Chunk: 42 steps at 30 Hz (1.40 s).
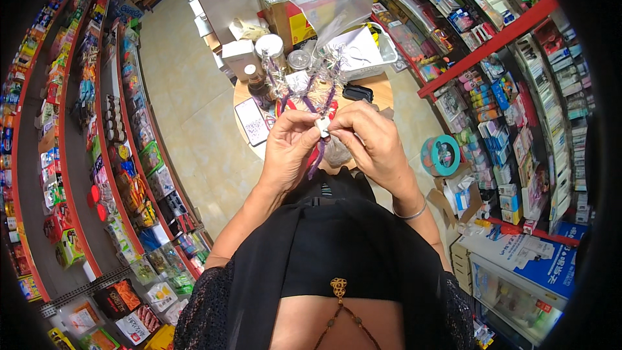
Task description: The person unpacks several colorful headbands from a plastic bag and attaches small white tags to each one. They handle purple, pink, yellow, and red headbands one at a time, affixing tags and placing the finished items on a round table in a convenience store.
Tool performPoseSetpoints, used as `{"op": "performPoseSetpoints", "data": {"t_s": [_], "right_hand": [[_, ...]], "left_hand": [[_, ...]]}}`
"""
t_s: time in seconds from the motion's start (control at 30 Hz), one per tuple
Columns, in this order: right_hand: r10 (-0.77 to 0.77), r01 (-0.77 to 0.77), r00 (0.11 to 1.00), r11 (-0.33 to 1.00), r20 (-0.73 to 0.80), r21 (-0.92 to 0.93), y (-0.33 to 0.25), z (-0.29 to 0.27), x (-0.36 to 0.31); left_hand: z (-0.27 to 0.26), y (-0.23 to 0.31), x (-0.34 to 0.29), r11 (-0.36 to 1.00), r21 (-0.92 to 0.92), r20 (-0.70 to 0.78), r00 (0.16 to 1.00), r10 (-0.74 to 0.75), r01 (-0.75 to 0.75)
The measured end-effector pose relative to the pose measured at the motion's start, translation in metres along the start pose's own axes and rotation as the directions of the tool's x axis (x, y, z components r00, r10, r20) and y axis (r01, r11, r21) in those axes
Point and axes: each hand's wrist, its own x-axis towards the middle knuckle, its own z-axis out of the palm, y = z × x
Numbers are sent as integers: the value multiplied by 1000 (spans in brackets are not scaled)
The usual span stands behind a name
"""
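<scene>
Roughly upright: tinsel headband (310, 84), ends up, small tag (322, 126) pinched btwn left hand (289, 149) & right hand (369, 142).

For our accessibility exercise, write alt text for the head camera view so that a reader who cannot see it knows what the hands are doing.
Seen from above, a person's left hand and right hand pinch a small white piece on a purple and silver tinsel ornament. Below it is a small round wooden table with jars, a phone and a plastic bag, between packed shop shelves.
</scene>
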Motion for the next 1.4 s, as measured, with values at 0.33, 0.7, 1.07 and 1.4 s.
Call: {"op": "performPoseSetpoints", "data": {"t_s": [0.33, 0.7, 1.07, 1.4], "right_hand": [[-73, 77, 997, 985, 31, -156, -7, 2, 1], [-33, 36, 999, 988, 21, -151, -3, 6, -1], [-47, 47, 999, 983, 3, -178, 1, 14, -5], [-90, 90, 996, 986, 11, -140, 9, 17, -6]], "left_hand": [[1, 2, -3, 999, 32, -12, 1000, -6, 7], [1, -2, -3, 998, 57, -64, 998, -17, 20], [2, -2, -3, 998, -9, -69, 996, -56, 56], [3, 0, -4, 999, 45, -106, 994, -25, 30]]}}
